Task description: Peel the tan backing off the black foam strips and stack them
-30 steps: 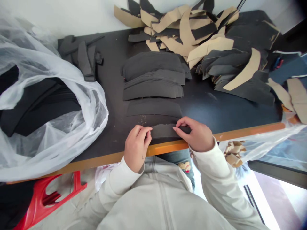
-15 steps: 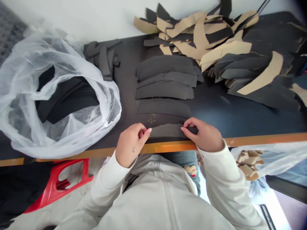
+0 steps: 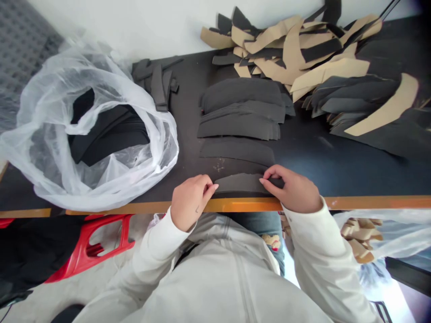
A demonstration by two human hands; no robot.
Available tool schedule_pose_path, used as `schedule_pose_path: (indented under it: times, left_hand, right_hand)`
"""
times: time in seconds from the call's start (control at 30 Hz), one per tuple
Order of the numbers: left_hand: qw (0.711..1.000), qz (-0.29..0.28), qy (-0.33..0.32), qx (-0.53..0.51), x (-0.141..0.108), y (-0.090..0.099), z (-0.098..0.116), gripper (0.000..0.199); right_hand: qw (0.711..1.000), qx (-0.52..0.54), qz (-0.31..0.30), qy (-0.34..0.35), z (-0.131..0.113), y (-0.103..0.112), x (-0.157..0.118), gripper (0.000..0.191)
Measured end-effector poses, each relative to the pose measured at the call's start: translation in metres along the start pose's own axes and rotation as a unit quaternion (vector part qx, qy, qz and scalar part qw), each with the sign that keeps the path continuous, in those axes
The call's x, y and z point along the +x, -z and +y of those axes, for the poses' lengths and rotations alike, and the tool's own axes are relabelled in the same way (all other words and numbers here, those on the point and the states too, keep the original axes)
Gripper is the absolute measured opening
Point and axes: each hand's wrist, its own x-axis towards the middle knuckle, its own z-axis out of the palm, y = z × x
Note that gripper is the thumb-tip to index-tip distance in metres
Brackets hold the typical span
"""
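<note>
A curved dark grey strip of thin sheet material lies along the table's front edge. My left hand pinches its left end between thumb and fingers. At the other end, my right hand grips it the same way, the fingertips closed. Just beyond lies a similar single strip, flat on the table. Behind that is a layered stack of dark curved strips, their edges fanned. What exactly the strips are made of I cannot tell.
A white translucent plastic bag holding dark pieces stands at left. Small dark scraps lie behind it. Tan and black offcuts are heaped at the back, with more dark pieces at right. Below the table's orange edge stands a red stool.
The whole view has shifted, so the table and its contents sit slightly farther right. Both hands keep hold of the strip's ends; the left fingers look a little more closed.
</note>
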Motion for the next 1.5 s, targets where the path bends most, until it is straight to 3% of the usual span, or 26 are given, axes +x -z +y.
schedule_pose_path:
  times: [0.23, 0.33, 0.4, 0.47, 0.53, 0.6, 0.67, 0.8, 0.93, 1.07, 1.2, 1.33, 1.5]
  left_hand:
    - [0.989, -0.033, -0.023, 0.144, 0.003, 0.003, 0.007, 0.028]
    - [0.974, 0.027, -0.037, 0.220, 0.007, 0.012, 0.011, 0.030]
    - [0.967, 0.101, -0.103, 0.209, 0.012, 0.014, 0.016, 0.025]
    - [0.954, 0.129, -0.220, 0.160, 0.018, 0.008, 0.020, 0.024]
    - [0.933, 0.093, -0.324, 0.123, 0.025, -0.005, 0.024, 0.036]
    - [0.922, 0.035, -0.369, 0.115, 0.029, -0.020, 0.024, 0.057]
    - [0.921, -0.009, -0.372, 0.114, 0.032, -0.032, 0.022, 0.074]
    - [0.923, -0.032, -0.366, 0.113, 0.033, -0.038, 0.018, 0.073]
    - [0.918, -0.029, -0.378, 0.120, 0.033, -0.036, 0.017, 0.082]
    - [0.914, -0.021, -0.385, 0.125, 0.034, -0.038, 0.018, 0.091]
    - [0.912, -0.010, -0.385, 0.140, 0.034, -0.039, 0.017, 0.093]
    - [0.905, 0.013, -0.398, 0.151, 0.032, -0.035, 0.023, 0.092]
    - [0.899, 0.043, -0.416, 0.127, 0.031, -0.038, 0.046, 0.079]
  right_hand:
    - [1.000, -0.006, -0.001, 0.017, 0.006, -0.002, 0.002, 0.020]
    - [1.000, -0.005, -0.001, 0.012, 0.003, 0.000, 0.002, 0.017]
    - [1.000, -0.003, -0.002, 0.006, 0.000, 0.001, 0.002, 0.014]
    - [1.000, 0.001, 0.001, 0.009, -0.004, 0.002, 0.001, 0.012]
    - [1.000, 0.009, 0.004, 0.021, -0.006, 0.001, 0.001, 0.010]
    - [1.000, 0.016, 0.007, 0.026, -0.006, 0.001, 0.000, 0.009]
    - [0.999, 0.028, 0.011, 0.012, -0.004, 0.003, 0.001, 0.014]
    - [0.996, 0.088, -0.006, -0.036, 0.001, 0.016, -0.001, 0.034]
    - [0.996, 0.059, -0.001, -0.060, -0.005, 0.023, -0.012, 0.028]
    - [0.996, -0.030, 0.072, -0.048, -0.006, 0.023, -0.028, 0.027]
    - [0.978, -0.054, 0.182, -0.088, 0.015, 0.035, -0.039, 0.044]
    - [0.987, 0.019, 0.124, -0.103, 0.030, 0.039, -0.044, 0.045]
    - [0.990, 0.091, 0.039, -0.101, 0.028, 0.023, -0.046, 0.035]
